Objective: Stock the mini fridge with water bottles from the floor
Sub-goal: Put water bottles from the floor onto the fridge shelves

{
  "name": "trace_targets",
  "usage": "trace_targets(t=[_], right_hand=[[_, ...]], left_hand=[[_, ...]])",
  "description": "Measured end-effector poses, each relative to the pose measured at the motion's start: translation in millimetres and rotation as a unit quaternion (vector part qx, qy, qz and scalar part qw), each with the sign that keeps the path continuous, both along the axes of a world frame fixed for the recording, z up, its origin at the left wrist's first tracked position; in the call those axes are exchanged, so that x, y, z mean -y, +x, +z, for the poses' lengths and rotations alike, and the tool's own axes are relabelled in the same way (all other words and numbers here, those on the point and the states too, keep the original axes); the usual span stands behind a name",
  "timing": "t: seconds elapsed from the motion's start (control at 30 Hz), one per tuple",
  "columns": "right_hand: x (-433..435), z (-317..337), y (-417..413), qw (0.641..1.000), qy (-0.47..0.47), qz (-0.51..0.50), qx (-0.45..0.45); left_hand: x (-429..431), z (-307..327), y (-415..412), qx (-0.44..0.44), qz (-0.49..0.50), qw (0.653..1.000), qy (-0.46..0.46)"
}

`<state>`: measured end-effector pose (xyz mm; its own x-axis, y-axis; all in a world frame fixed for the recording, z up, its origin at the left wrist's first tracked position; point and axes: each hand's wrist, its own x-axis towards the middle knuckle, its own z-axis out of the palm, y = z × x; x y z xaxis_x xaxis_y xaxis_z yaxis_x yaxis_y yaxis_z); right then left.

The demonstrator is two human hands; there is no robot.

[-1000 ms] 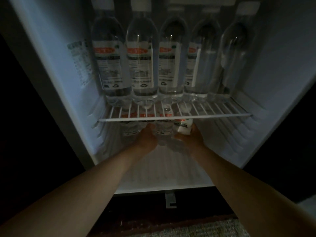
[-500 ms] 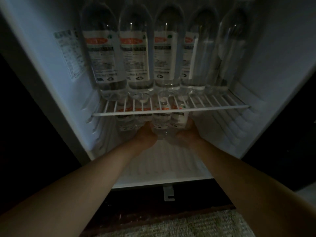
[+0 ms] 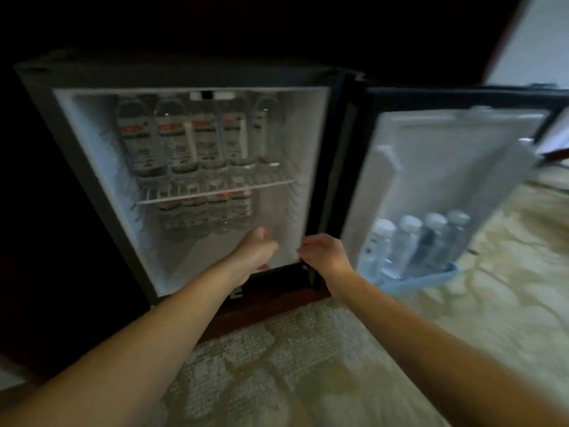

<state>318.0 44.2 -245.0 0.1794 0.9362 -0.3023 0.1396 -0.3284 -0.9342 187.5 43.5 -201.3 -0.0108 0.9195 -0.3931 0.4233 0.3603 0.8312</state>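
Both hands are hanging empty at the mouth of the fridge [image 3: 297, 134]: the left hand [image 3: 255, 251] is curling loosely round nothing, and the right hand [image 3: 324, 257], at its 3 o'clock, is relaxing its fingers. Bottles are standing in a top row [image 3: 175, 140] at 11 o'clock on the shelf [image 3: 277, 183], a lower row [image 3: 215, 208] beneath, and a door row [image 3: 409, 241] at 4 o'clock. None is showing on the carpet [image 3: 277, 349]. The likely trouble is a hasty push into the gap at the lower row's 3 o'clock toppling neighbours, or a hard swing of the door [image 3: 446, 155] tipping its row.
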Motion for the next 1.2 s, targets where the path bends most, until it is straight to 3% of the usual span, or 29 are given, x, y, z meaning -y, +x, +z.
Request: trace_targets(t=[0.17,0.47,0.67,1.03,1.2], right_hand=[[129.8,55.2,98.7,0.993,0.004,-0.112,0.026],[324.4,92.5,245.2,0.948,0.013,-0.316,-0.039],[448.1,65.4,308.0,0.902,0.000,-0.426,-0.067],[614.5,-32.0,336.0,0.848,-0.117,-0.516,-0.026],[630.7,-61.7,342.3,0.859,-0.154,-0.484,0.058]], left_hand=[[84.4,47.6,83.8,0.047,-0.070,0.996,0.014],[225.6,83.0,257.0,0.052,-0.246,0.967,0.043],[317.1,59.6,343.6,0.000,-0.334,0.943,0.017],[495.0,-34.8,400.6,-0.042,-0.519,0.849,-0.089],[521.2,-58.5,407.9,-0.077,-0.545,0.827,-0.112]])
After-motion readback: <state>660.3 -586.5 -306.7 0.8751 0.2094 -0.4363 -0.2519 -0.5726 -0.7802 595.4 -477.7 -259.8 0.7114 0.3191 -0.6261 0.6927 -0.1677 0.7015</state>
